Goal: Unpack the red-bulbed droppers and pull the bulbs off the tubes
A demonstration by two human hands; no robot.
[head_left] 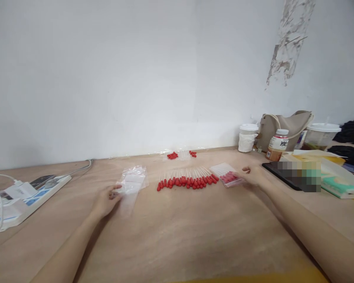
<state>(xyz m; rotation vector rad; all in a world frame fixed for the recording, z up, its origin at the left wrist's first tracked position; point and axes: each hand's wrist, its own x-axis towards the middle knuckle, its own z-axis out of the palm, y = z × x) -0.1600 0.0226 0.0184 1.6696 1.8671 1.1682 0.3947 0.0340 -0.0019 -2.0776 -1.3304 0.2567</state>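
A row of several glass droppers with red rubber bulbs (188,180) lies in the middle of the wooden table (177,236). My left hand (106,199) pinches a clear plastic bag (129,192) at the near end of a small stack of such bags (135,175). My right hand (253,175) rests with curled fingers on the edge of a filled bag of red-bulbed droppers (227,175), just right of the row. A few more bagged droppers (179,155) lie by the wall.
A white power strip with plugs and cables (26,200) and a phone (41,181) sit at the left. At the right stand a lidded cup (247,137), a beige bag (286,127), a drink bottle (277,144), a plastic container (323,135), a dark tablet (283,175) and packets (339,181).
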